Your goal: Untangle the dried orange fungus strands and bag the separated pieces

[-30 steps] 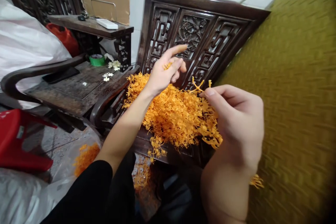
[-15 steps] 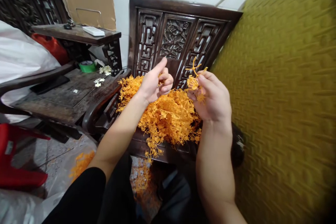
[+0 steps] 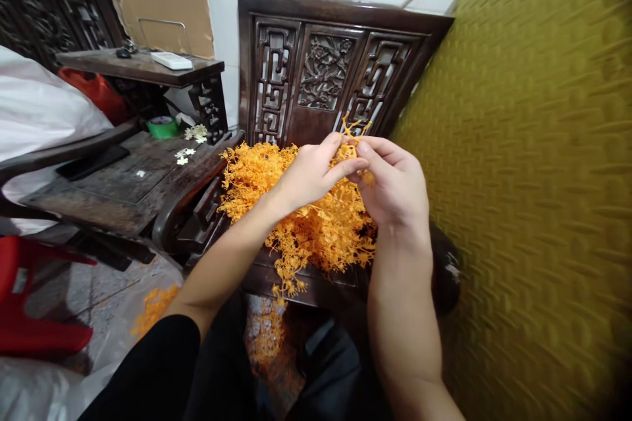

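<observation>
My right hand [image 3: 395,181] pinches a small branched orange plastic piece [image 3: 353,131], whose thin stems stick up above the fingers. My left hand [image 3: 316,174] meets it from the left, its thumb and fingers closed on the same piece. Where the fingertips come together, part of the piece is hidden. Below and behind both hands, a big heap of orange plastic pieces [image 3: 316,230] lies on the seat of a dark carved wooden chair [image 3: 316,126], with a strand hanging over the front edge.
At left, a wooden seat [image 3: 108,184] bears green tape [image 3: 162,127], pale small pieces [image 3: 196,133] and a dark flat object. A yellow textured mat [image 3: 523,197] stands at right. A red stool [image 3: 44,302] and a clear bag with orange pieces [image 3: 154,309] are at lower left.
My left hand has moved right and its fingers have closed on the orange piece at my right hand. My right hand has shifted slightly left with the piece.
</observation>
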The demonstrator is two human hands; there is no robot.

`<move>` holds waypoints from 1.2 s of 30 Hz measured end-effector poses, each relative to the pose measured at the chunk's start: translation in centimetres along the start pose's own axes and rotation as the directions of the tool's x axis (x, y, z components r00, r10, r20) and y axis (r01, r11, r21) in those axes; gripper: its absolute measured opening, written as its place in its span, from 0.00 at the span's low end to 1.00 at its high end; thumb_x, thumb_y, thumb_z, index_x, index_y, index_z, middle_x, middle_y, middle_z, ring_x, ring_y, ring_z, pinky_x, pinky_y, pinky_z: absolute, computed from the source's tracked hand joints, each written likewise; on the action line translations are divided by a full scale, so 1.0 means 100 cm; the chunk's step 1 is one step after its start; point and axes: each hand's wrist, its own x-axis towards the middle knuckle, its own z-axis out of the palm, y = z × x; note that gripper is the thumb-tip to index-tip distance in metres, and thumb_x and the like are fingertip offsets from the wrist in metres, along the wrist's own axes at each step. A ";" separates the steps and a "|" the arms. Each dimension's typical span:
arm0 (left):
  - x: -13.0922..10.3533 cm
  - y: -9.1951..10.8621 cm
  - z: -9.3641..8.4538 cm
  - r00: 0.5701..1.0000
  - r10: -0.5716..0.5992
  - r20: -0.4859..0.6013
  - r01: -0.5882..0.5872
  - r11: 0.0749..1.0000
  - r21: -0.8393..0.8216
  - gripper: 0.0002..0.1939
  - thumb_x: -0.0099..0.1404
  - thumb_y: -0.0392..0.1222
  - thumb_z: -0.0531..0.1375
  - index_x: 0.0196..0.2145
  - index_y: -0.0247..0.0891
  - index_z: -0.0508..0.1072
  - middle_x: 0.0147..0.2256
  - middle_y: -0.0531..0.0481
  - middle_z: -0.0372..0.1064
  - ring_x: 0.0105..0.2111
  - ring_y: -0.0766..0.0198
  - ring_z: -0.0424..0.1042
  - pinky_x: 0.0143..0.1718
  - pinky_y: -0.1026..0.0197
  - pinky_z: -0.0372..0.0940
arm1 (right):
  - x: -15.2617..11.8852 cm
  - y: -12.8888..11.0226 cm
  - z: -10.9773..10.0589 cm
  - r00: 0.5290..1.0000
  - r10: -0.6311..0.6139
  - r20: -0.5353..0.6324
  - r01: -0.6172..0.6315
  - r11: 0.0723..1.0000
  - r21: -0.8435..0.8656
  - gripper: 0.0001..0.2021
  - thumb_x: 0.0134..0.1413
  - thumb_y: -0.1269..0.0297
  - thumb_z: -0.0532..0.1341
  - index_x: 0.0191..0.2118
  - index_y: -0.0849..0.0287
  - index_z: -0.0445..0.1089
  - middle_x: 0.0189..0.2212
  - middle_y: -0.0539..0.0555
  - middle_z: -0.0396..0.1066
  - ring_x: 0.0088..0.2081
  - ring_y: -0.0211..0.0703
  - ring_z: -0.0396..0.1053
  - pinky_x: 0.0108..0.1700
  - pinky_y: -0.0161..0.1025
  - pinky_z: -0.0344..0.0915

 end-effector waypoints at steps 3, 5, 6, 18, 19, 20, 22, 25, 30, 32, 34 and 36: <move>-0.002 0.003 0.000 0.999 0.017 0.046 -0.027 0.976 0.217 0.20 0.79 0.55 0.53 0.48 0.35 0.73 0.41 0.40 0.80 0.39 0.55 0.80 0.41 0.55 0.71 | 0.001 0.003 0.000 1.000 -0.022 -0.021 0.022 1.000 0.018 0.11 0.52 0.56 0.73 0.36 0.54 0.75 0.33 0.50 0.72 0.28 0.34 0.64 0.30 0.35 0.62; -0.004 0.004 0.001 0.997 0.016 0.077 -0.041 0.941 0.335 0.18 0.80 0.51 0.51 0.47 0.35 0.74 0.39 0.39 0.80 0.36 0.55 0.80 0.37 0.55 0.70 | 0.001 0.003 0.001 0.999 -0.031 -0.016 0.031 1.000 0.003 0.12 0.52 0.54 0.73 0.35 0.55 0.74 0.31 0.48 0.69 0.27 0.33 0.62 0.28 0.35 0.60; -0.004 0.004 0.002 0.996 0.014 0.089 -0.046 0.926 0.375 0.18 0.80 0.50 0.51 0.46 0.35 0.74 0.38 0.39 0.80 0.35 0.55 0.79 0.36 0.55 0.69 | 0.001 0.003 0.001 1.000 -0.028 -0.012 0.028 1.000 -0.005 0.14 0.51 0.53 0.73 0.35 0.55 0.74 0.29 0.48 0.68 0.27 0.33 0.61 0.27 0.34 0.58; -0.004 0.001 -0.016 0.973 0.038 0.229 -0.014 0.994 -0.108 0.27 0.79 0.61 0.48 0.36 0.38 0.73 0.32 0.47 0.76 0.29 0.65 0.71 0.33 0.59 0.65 | -0.003 -0.006 -0.019 0.973 0.045 0.225 -0.048 0.999 0.007 0.16 0.46 0.55 0.78 0.37 0.56 0.78 0.26 0.48 0.72 0.25 0.34 0.65 0.27 0.36 0.62; -0.004 0.002 -0.017 0.966 0.033 0.255 0.026 0.974 -0.225 0.27 0.78 0.63 0.48 0.35 0.39 0.72 0.30 0.48 0.75 0.27 0.66 0.69 0.31 0.60 0.63 | -0.004 -0.007 -0.020 0.967 0.050 0.251 -0.059 0.998 0.028 0.16 0.46 0.56 0.79 0.37 0.56 0.78 0.27 0.48 0.73 0.25 0.34 0.66 0.28 0.36 0.63; -0.005 0.003 -0.017 0.959 0.024 0.284 0.076 0.938 -0.337 0.27 0.77 0.64 0.49 0.34 0.39 0.71 0.29 0.49 0.73 0.25 0.67 0.67 0.28 0.60 0.62 | -0.004 -0.008 -0.019 0.959 0.059 0.277 -0.075 0.996 0.046 0.16 0.46 0.56 0.78 0.37 0.56 0.77 0.27 0.49 0.73 0.25 0.34 0.67 0.28 0.36 0.64; -0.006 0.005 -0.015 0.947 -0.016 0.322 0.188 0.838 -0.512 0.28 0.75 0.68 0.51 0.33 0.40 0.68 0.24 0.52 0.67 0.21 0.69 0.61 0.24 0.61 0.57 | -0.005 -0.009 -0.014 0.949 0.069 0.309 -0.100 0.991 0.086 0.16 0.48 0.53 0.78 0.35 0.57 0.76 0.26 0.48 0.71 0.24 0.33 0.66 0.27 0.35 0.64; -0.006 0.006 -0.011 0.951 -0.118 0.286 0.278 0.729 -0.625 0.30 0.71 0.72 0.52 0.29 0.42 0.62 0.20 0.57 0.56 0.17 0.70 0.54 0.20 0.62 0.53 | -0.007 -0.008 0.001 0.964 0.028 0.264 -0.079 0.980 0.183 0.19 0.46 0.50 0.77 0.34 0.55 0.72 0.25 0.46 0.66 0.22 0.31 0.59 0.24 0.34 0.60; -0.002 0.004 -0.005 0.939 -0.293 0.180 0.336 0.676 -0.656 0.36 0.70 0.78 0.38 0.26 0.43 0.53 0.17 0.59 0.43 0.14 0.72 0.44 0.15 0.64 0.49 | -0.008 -0.005 0.018 0.980 -0.031 0.197 -0.023 0.964 0.264 0.19 0.47 0.50 0.76 0.34 0.52 0.69 0.30 0.47 0.64 0.23 0.32 0.52 0.23 0.34 0.54; 0.000 0.002 -0.007 0.928 -0.343 0.143 0.347 0.664 -0.662 0.37 0.71 0.77 0.31 0.26 0.43 0.54 0.17 0.60 0.39 0.13 0.72 0.41 0.15 0.64 0.49 | -0.008 -0.007 0.014 0.979 -0.085 0.186 0.038 0.969 0.244 0.17 0.50 0.49 0.73 0.33 0.51 0.68 0.33 0.49 0.65 0.24 0.34 0.51 0.24 0.36 0.56; 0.003 0.001 -0.012 0.928 -0.351 0.123 0.343 0.678 -0.650 0.38 0.72 0.74 0.28 0.28 0.42 0.58 0.18 0.59 0.38 0.13 0.71 0.41 0.15 0.63 0.51 | -0.007 -0.010 0.007 0.977 -0.146 0.153 0.118 0.977 0.175 0.15 0.55 0.47 0.70 0.33 0.49 0.68 0.34 0.49 0.66 0.24 0.36 0.51 0.25 0.38 0.58; 0.005 0.000 -0.017 0.936 -0.332 0.116 0.329 0.710 -0.623 0.40 0.73 0.73 0.28 0.30 0.42 0.63 0.19 0.59 0.41 0.13 0.71 0.43 0.16 0.62 0.52 | -0.007 -0.013 -0.001 0.978 -0.169 0.124 0.161 0.984 0.077 0.13 0.58 0.46 0.67 0.35 0.48 0.69 0.35 0.50 0.67 0.24 0.36 0.52 0.25 0.39 0.58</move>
